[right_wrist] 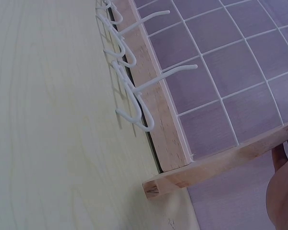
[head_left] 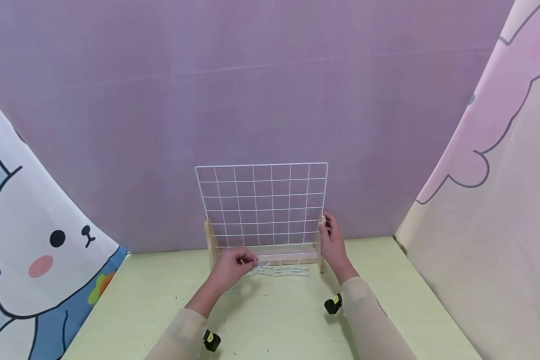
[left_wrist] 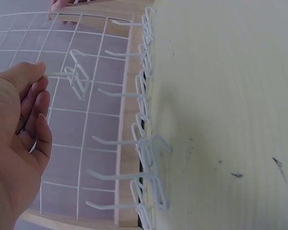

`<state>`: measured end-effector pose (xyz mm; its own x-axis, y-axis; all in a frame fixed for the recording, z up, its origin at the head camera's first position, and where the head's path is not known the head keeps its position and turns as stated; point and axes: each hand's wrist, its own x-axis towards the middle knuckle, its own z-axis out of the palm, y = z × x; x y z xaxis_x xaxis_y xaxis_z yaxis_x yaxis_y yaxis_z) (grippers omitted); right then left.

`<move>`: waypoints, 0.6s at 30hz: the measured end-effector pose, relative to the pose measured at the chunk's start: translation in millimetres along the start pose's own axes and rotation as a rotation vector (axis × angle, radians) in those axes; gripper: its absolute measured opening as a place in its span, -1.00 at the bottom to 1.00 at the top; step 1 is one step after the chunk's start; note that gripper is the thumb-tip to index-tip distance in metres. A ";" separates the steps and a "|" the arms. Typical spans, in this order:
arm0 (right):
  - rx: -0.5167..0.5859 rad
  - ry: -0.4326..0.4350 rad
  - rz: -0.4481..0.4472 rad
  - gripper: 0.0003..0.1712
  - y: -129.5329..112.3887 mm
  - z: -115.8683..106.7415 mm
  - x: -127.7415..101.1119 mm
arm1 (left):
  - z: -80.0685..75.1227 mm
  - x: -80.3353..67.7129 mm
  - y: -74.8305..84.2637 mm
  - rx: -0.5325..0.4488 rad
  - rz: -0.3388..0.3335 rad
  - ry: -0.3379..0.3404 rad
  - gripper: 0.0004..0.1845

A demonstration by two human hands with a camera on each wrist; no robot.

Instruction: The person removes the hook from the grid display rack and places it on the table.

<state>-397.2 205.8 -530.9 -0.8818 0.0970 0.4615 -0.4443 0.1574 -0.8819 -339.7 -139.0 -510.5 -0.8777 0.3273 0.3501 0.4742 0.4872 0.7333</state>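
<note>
A white wire grid panel (head_left: 261,202) stands upright in a wooden stand (head_left: 211,242) at the back of the pale green table (head_left: 274,320). My left hand (head_left: 251,260) pinches a white wire hook (left_wrist: 78,76) close to the grid's lower left squares. My right hand (head_left: 326,226) grips the stand's right post (right_wrist: 221,165), with only its edge (right_wrist: 283,191) showing in the right wrist view. Several more white hooks (head_left: 281,271) lie in a row on the table against the stand's base rail (left_wrist: 129,120).
A purple backdrop (head_left: 261,90) hangs right behind the grid. Cartoon-printed cloth walls close in the left (head_left: 36,240) and right (head_left: 486,200) sides. Bare tabletop stretches between my forearms toward the near edge.
</note>
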 end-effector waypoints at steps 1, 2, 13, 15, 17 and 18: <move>-0.001 -0.001 0.004 -0.53 0.0 -0.1 -0.1 | 0.1 -0.5 -2.1 0.001 -0.005 -0.005 -0.97; 0.000 -0.003 0.008 -0.52 0.1 -0.2 -0.2 | 0.1 -0.9 -4.1 0.001 -0.006 -0.009 -0.97; -0.027 -0.008 0.024 -0.51 1.2 -1.9 0.2 | 0.6 -5.1 -19.7 0.036 -0.002 -0.045 -0.95; -0.019 -0.007 0.021 -0.52 1.7 -1.5 0.3 | 0.9 -6.1 -21.2 0.046 -0.004 -0.052 -0.96; -0.012 -0.006 0.013 -0.52 2.1 -1.1 0.3 | 1.5 -7.2 -22.9 0.059 -0.009 -0.056 -0.96; -0.014 -0.008 0.009 -0.52 1.9 -1.0 0.3 | 1.8 -7.8 -23.8 0.061 -0.013 -0.057 -0.96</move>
<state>-398.2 207.2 -532.4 -0.8869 0.0906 0.4530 -0.4344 0.1704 -0.8845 -344.1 -151.7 -531.7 -0.8794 0.3652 0.3054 0.4674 0.5400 0.7000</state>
